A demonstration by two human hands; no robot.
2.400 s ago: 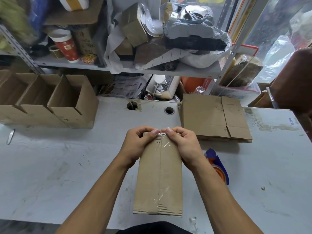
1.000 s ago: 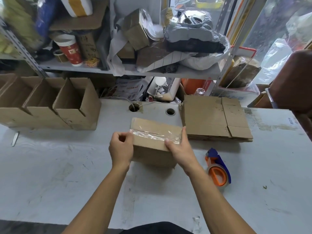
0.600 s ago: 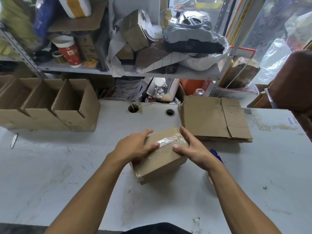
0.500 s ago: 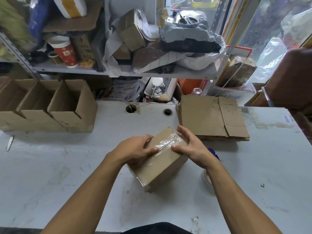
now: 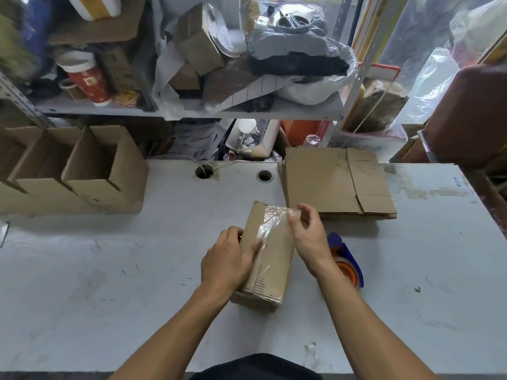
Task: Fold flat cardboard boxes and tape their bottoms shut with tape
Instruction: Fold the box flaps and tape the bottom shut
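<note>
Left hand (image 5: 225, 263) grips taped box (image 5: 270, 259) (on table (image 5: 109, 283)); right hand (image 5: 308, 234) fingers loosely curled, touching box.

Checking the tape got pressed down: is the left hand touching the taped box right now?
Touching. The head view shows the left hand wrapped against the taped box, its thumb lying on the tape.
</note>
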